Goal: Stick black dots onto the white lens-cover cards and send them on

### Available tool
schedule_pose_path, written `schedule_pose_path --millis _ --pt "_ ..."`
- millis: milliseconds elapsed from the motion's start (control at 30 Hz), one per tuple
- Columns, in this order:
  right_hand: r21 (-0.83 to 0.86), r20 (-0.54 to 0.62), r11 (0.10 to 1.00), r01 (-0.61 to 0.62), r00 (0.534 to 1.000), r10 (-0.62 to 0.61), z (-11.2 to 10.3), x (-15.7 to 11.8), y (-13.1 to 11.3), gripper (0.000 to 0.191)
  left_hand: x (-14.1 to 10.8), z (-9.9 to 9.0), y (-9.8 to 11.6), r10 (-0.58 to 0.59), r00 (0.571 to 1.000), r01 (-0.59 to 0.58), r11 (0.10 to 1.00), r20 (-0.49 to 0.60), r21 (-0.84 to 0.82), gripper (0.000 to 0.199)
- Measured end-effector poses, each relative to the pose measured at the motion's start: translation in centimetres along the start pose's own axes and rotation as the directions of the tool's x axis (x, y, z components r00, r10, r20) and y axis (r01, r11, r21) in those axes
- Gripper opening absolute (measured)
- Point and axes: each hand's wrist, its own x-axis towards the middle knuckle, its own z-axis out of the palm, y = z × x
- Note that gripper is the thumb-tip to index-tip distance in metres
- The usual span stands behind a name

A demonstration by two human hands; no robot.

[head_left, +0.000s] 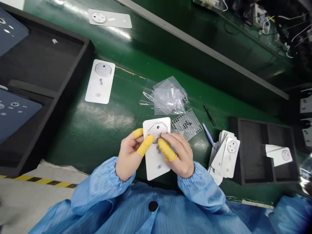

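Between my hands is a white panel (153,164) with an octagonal ring and small dark print. My left hand (131,152) grips its left edge, with a yellow-cotted thumb on the ring's lower left. My right hand (179,154) is closed at the right edge, its yellow-cotted thumb and a bare fingertip by the ring. Just beyond the right hand lies a clear sheet of small black dots (187,124). Clear plastic sheets (169,97) are piled behind the panel. Another white panel (99,83) lies to the left.
Black trays stand at the left (73,68) and right (258,152). A stack of white panels (229,159), a purple tool (208,135) and dark tweezers (210,115) lie at right. One more white panel (119,20) is at the back. Blue fabric shows at lower right.
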Motion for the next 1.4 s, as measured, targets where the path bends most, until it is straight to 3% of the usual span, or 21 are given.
schedule_pose_path --millis 433,733,900,1000,1067,1267,1400 --pt "0.045 0.058 0.997 -0.061 0.997 0.058 0.0 -0.8 -0.2 0.033 -0.9 0.6 0.5 0.089 0.99 -0.066 0.977 -0.108 0.204 0.025" --pt "0.102 0.072 0.994 -0.035 0.997 0.027 -0.2 0.1 0.1 0.028 -1.1 -0.1 0.4 0.184 0.983 -0.159 0.849 0.0 0.504 0.021" --pt "0.182 0.084 0.975 -0.124 0.99 0.11 1.0 -0.8 0.0 0.035 -1.0 -0.1 0.0 0.095 0.993 -0.059 0.919 -0.073 0.39 0.027" --pt "0.263 0.016 0.944 -0.2 0.979 0.203 2.1 -1.8 0.1 0.039 -0.8 0.3 -0.1 -0.023 0.996 0.047 0.96 -0.086 0.276 0.03" --pt "0.286 -0.047 0.939 -0.188 0.977 0.21 2.5 -2.2 0.1 0.045 -0.6 0.7 0.0 -0.063 0.994 0.082 0.973 -0.093 0.214 0.031" --pt "0.331 -0.188 0.933 -0.14 0.959 0.211 1.4 -1.2 -0.5 0.048 -0.5 1.4 0.6 -0.028 0.986 0.056 0.985 -0.166 0.164 0.029" --pt "0.428 -0.182 0.885 -0.18 0.943 0.28 0.4 -0.2 -0.8 0.043 -0.8 1.3 0.7 -0.045 0.982 0.069 0.99 -0.182 0.125 0.026"
